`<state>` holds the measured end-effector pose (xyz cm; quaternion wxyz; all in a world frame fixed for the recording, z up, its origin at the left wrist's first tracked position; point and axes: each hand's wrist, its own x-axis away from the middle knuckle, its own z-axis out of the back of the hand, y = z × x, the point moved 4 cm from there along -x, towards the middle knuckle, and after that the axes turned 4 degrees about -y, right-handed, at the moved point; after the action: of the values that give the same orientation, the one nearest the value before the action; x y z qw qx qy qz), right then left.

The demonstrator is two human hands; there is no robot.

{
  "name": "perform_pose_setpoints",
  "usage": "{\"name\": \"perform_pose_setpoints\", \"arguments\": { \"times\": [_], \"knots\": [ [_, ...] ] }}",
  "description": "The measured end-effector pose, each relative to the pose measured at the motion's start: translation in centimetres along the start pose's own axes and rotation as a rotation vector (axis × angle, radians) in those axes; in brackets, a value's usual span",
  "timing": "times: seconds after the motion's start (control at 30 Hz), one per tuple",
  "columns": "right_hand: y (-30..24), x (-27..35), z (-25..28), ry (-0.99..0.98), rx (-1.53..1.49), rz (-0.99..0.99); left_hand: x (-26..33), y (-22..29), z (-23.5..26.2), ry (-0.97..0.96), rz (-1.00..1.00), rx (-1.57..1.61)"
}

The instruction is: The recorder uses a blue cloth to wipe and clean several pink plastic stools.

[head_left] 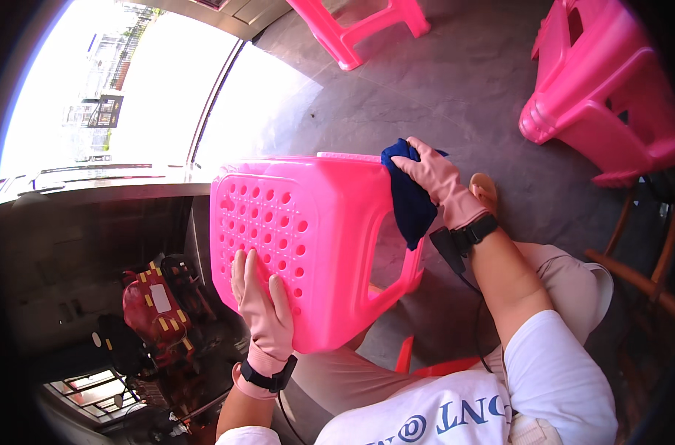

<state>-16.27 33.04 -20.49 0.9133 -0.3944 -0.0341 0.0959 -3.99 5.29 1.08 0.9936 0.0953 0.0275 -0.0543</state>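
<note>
A bright pink plastic stool [350, 222] is tipped on its side in front of me, its seat with rows of round holes facing left. My left hand [266, 320], in a pale pink rubber glove, lies with outstretched fingers against the lower part of the seat. In a matching glove, my right hand [442, 182] grips a dark blue cloth [413, 206] at the stool's upper right side. The cloth hangs down over the stool's edge by a leg opening. Part of the stool's far legs is hidden behind its side.
More pink stools [600, 111] stand at the upper right, and another pink stool [352, 37] is at the top. Wooden chair parts [641, 278] are at the right. A red and black machine [156, 304] sits at the lower left, below a bright opening [144, 89].
</note>
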Motion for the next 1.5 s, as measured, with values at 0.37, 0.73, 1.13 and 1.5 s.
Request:
{"name": "perform_pose_setpoints", "arguments": {
  "times": [0.37,0.73,1.13,1.5],
  "knots": [
    [3.7,-3.0,-2.5,0.299,-0.208,-0.094,-0.8,0.5,-0.4,0.025,-0.026,0.036],
    [-12.5,13.2,-7.5,0.461,-0.980,-0.280,0.3,-0.8,-0.1,0.070,-0.038,-0.013],
    [-11.7,13.2,-7.3,0.164,-0.933,-0.553,0.2,-1.2,-0.6,0.128,-0.057,-0.006],
    [-12.7,14.8,-5.0,-0.053,-0.840,-0.554,0.2,-1.3,-0.6,0.166,-0.036,-0.004]
  ]
}}
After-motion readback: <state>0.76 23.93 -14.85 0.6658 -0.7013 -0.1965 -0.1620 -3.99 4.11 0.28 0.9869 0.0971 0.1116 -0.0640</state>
